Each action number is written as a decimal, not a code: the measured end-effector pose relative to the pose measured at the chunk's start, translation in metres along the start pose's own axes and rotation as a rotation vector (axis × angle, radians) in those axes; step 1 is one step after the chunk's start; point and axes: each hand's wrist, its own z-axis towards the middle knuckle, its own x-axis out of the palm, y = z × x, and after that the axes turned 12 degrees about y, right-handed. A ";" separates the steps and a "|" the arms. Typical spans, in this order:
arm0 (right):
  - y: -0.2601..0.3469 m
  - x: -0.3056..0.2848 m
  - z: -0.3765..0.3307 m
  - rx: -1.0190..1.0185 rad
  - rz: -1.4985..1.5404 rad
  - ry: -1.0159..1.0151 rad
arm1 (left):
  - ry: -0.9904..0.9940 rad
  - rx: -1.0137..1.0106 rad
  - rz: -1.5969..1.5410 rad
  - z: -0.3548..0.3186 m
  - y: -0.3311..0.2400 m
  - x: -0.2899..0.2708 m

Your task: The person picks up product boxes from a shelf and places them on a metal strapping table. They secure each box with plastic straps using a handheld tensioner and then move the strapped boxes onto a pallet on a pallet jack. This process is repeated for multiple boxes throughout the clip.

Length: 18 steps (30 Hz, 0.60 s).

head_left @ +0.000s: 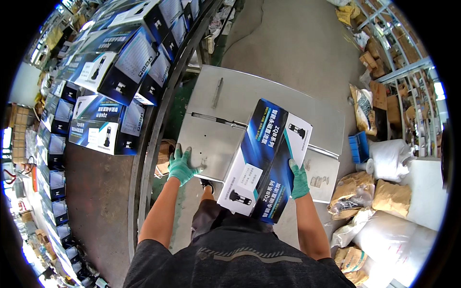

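Observation:
A long blue, black and white printed carton (266, 156) lies at a slant over the right part of a grey metal tabletop (269, 89), its near end close to my body. My right hand (299, 180), in a green glove, grips the carton's right side; some fingers are hidden by it. To the left, my left hand (180, 165), also gloved in green, has its fingers spread at the tabletop's near left edge and holds nothing. A dark slot (216, 120) with a strip in it runs across the tabletop, left of the carton.
On the left, a dark-framed bench (98, 192) carries stacked cartons (113, 62) of the same print. Along the right stand a metal shelf rack (406, 72), a blue bin (358, 147), white sacks (391, 156) and brown paper bags (353, 189). Concrete floor (288, 38) extends beyond the table.

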 end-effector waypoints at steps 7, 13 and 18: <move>-0.016 0.056 0.054 -0.046 -0.161 -0.066 | 0.254 0.139 0.235 -0.035 -0.014 -0.043; -0.020 0.100 0.061 0.018 -0.122 -0.030 | 0.119 0.453 0.057 0.019 0.070 0.020; -0.016 0.097 0.060 0.047 -0.173 -0.053 | 0.291 0.316 0.108 -0.012 0.042 -0.034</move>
